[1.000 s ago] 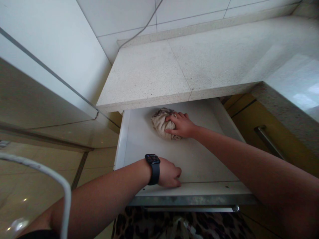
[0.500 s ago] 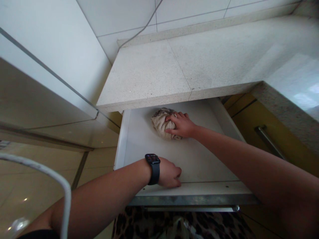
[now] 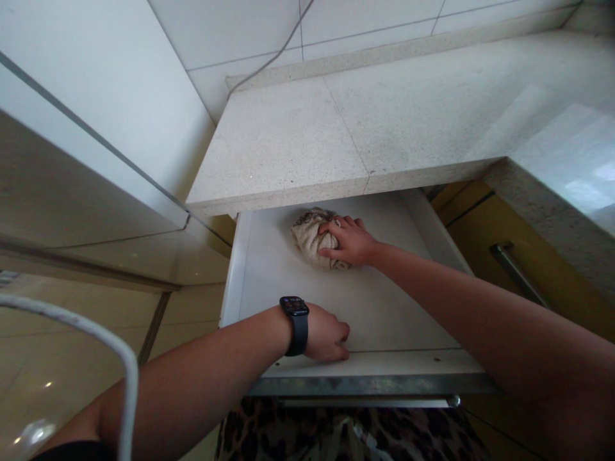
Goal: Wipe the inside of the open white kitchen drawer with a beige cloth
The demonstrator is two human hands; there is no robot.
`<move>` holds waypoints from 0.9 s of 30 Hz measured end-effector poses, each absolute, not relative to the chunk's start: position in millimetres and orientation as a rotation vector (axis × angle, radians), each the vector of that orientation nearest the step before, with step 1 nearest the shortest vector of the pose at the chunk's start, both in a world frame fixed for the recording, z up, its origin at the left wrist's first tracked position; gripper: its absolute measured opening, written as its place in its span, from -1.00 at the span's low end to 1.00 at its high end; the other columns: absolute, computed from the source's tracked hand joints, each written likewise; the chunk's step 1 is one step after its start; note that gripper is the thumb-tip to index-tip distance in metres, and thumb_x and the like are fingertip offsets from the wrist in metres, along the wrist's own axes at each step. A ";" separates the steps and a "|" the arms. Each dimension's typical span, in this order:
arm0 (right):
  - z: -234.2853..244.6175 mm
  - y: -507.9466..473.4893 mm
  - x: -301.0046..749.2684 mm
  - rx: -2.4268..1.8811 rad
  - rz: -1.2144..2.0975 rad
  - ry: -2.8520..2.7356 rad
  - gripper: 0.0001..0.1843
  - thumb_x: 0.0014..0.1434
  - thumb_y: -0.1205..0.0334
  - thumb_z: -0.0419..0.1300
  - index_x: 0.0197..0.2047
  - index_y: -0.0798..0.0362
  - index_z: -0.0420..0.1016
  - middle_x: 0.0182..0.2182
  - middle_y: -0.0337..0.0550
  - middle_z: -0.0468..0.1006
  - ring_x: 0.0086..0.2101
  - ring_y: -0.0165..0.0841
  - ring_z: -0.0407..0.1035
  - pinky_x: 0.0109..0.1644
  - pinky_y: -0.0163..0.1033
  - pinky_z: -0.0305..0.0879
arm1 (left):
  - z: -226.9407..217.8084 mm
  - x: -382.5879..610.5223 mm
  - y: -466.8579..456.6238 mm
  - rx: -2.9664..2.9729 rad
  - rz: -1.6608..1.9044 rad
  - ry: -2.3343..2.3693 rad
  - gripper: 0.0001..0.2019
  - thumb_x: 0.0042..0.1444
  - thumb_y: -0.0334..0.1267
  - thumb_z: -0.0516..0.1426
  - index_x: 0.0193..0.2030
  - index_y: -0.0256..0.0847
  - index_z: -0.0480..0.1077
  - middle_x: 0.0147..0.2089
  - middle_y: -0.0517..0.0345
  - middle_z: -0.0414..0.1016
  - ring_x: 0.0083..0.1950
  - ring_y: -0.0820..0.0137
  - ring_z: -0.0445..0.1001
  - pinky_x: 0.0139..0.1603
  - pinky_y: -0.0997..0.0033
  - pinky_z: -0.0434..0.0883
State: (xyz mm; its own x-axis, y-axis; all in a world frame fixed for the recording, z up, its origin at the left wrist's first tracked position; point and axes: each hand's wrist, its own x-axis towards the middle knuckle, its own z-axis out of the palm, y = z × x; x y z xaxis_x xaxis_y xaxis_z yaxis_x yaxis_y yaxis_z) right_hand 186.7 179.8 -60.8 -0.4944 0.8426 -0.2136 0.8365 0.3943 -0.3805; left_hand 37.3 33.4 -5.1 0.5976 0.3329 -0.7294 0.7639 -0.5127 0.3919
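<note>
A crumpled beige cloth (image 3: pixel 310 240) with a grey pattern lies bunched near the back of a pulled-out white drawer (image 3: pixel 269 288). My right hand (image 3: pixel 350 242) grips its right side, thumb and fingers pressed around the fabric. Close to the drawer's front panel is my left hand (image 3: pixel 328 336), its fingers curled and mostly turned away from view. Whether these fingers hold anything is hidden. A smartwatch (image 3: pixel 294 307) with a dark band sits on the left wrist.
Above the drawer's back runs a pale speckled countertop (image 3: pixel 278 147). White cabinet panels (image 3: pixel 110 83) stand at left, and a white curved tube (image 3: pixel 127 384) rises at lower left. A yellow cabinet front with a metal handle (image 3: pixel 519 272) is at right.
</note>
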 end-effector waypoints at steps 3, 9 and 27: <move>-61.0 179.4 185.5 -1.573 0.702 -2.609 0.21 -0.11 -0.64 -0.15 0.41 -0.01 0.06 0.29 -0.12 -0.10 0.38 -0.61 -0.39 0.75 0.00 -0.41 | -5.1 37.3 33.3 2.112 -0.772 0.866 -0.38 0.12 0.10 -0.10 0.17 -0.18 0.43 0.12 -0.29 0.55 0.17 -0.10 0.56 0.19 -0.21 0.53; -61.6 179.5 184.1 -1.579 0.709 -2.601 0.20 -0.11 -0.62 -0.13 0.42 -0.01 0.05 0.30 -0.12 -0.12 0.38 -0.59 -0.40 0.75 0.02 -0.42 | -4.3 38.1 33.4 2.096 -0.778 0.872 -0.37 0.11 0.10 -0.09 0.18 -0.19 0.43 0.13 -0.31 0.54 0.18 -0.12 0.55 0.20 -0.24 0.52; -57.9 178.3 183.9 -1.596 0.727 -2.601 0.18 -0.10 -0.60 -0.11 0.42 -0.02 0.05 0.29 -0.12 -0.10 0.39 -0.59 -0.39 0.74 0.04 -0.39 | -3.1 37.9 34.3 2.103 -0.778 0.868 -0.36 0.10 0.08 -0.11 0.18 -0.20 0.43 0.12 -0.31 0.54 0.16 -0.16 0.55 0.18 -0.27 0.52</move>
